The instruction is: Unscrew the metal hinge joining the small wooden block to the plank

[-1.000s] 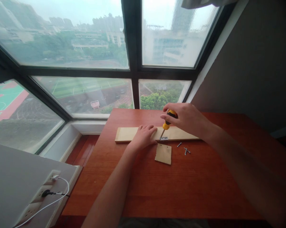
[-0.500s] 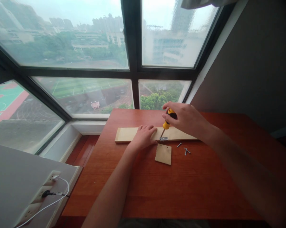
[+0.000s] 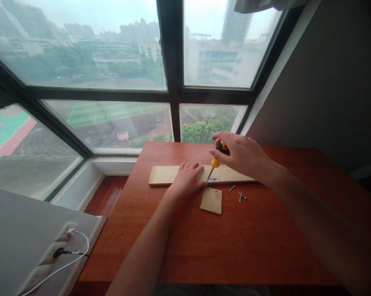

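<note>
A long pale wooden board lies across the table. My left hand lies over it, fingers reaching toward the far edge and thumb at the near edge, beside a small metal hinge. In my right hand is a screwdriver with a yellow and black handle. It stands tilted, its tip down at the left end of the hinge. Just in front of the board lies a small square wooden piece with dark holes along its far edge. To its right are several loose screws.
The reddish-brown table stands against large windows with dark frames. At lower left, a white cable and a black plug are in wall sockets. A dark wall rises at right.
My right hand has shifted its fingers and turned slightly on the screwdriver handle. The tip stays at the hinge, and my left thumb has edged a little closer to it.
</note>
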`<state>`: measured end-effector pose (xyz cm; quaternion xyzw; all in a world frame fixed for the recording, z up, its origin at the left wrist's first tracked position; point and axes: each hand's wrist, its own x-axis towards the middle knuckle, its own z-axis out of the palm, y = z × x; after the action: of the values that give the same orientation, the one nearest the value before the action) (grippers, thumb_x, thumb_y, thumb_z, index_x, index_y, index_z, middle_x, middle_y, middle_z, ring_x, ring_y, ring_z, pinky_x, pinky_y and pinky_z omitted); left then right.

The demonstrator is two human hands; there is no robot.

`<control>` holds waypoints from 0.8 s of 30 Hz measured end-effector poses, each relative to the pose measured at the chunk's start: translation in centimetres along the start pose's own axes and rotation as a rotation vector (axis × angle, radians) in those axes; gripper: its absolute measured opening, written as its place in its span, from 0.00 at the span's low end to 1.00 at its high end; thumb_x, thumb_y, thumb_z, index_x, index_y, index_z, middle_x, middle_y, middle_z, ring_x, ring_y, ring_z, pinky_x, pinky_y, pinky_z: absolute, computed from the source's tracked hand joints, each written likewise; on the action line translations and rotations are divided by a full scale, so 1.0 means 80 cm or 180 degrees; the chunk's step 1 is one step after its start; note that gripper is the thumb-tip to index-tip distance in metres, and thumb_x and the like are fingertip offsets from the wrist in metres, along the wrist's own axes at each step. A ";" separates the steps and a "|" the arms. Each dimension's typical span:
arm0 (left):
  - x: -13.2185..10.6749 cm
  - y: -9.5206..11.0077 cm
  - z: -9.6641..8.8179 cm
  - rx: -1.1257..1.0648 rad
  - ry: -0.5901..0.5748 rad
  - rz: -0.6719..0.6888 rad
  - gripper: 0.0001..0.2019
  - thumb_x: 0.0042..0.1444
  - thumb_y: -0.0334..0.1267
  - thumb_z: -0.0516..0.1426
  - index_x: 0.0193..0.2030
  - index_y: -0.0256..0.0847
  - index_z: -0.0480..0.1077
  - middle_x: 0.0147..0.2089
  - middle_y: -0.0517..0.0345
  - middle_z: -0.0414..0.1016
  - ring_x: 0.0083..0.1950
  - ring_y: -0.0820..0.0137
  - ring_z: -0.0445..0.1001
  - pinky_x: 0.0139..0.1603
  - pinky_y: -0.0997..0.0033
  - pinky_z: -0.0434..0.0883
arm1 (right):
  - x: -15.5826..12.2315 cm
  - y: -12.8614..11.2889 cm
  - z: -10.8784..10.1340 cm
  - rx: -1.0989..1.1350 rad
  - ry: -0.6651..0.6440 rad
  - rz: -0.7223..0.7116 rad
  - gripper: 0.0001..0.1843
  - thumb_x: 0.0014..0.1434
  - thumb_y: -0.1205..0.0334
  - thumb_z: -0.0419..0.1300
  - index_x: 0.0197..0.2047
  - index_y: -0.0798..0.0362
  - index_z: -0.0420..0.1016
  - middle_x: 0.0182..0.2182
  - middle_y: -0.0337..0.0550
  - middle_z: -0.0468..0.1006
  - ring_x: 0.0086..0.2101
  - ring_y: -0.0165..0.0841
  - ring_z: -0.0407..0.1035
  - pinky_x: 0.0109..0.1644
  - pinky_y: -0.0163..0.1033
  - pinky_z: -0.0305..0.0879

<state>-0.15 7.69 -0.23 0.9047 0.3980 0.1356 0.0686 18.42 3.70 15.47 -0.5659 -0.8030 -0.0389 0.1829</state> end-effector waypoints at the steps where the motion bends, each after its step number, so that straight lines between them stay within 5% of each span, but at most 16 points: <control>1: 0.000 0.000 0.000 0.0008 -0.0001 0.0004 0.24 0.56 0.54 0.58 0.56 0.47 0.65 0.59 0.48 0.68 0.60 0.54 0.65 0.62 0.52 0.56 | 0.000 0.000 0.000 -0.0001 -0.0008 0.0010 0.20 0.63 0.50 0.52 0.53 0.50 0.69 0.43 0.44 0.79 0.37 0.38 0.73 0.35 0.41 0.62; 8: 0.000 -0.002 0.002 0.0020 0.0055 0.0029 0.25 0.55 0.53 0.59 0.56 0.46 0.65 0.59 0.48 0.69 0.59 0.55 0.66 0.61 0.53 0.57 | -0.003 0.002 -0.003 0.0249 -0.0116 -0.0160 0.24 0.55 0.65 0.55 0.56 0.51 0.67 0.49 0.43 0.77 0.42 0.37 0.73 0.40 0.39 0.64; 15: 0.000 -0.004 0.001 0.0005 -0.0004 0.0066 0.25 0.56 0.53 0.59 0.57 0.45 0.64 0.59 0.48 0.68 0.60 0.55 0.65 0.61 0.54 0.58 | 0.000 0.000 -0.004 -0.0020 -0.0060 0.0077 0.17 0.62 0.50 0.52 0.49 0.48 0.72 0.40 0.42 0.80 0.36 0.38 0.73 0.32 0.40 0.60; 24: 0.000 -0.007 0.001 -0.0006 -0.0041 0.0086 0.26 0.55 0.51 0.59 0.59 0.47 0.63 0.60 0.49 0.68 0.60 0.55 0.65 0.61 0.54 0.58 | -0.001 0.006 -0.009 0.0723 -0.0379 -0.0523 0.22 0.54 0.67 0.56 0.54 0.52 0.68 0.50 0.45 0.76 0.43 0.35 0.72 0.44 0.38 0.65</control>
<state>-0.54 8.02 -0.40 0.9108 0.3851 0.1310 0.0702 19.09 3.62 16.06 -0.4752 -0.8553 0.0710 0.1940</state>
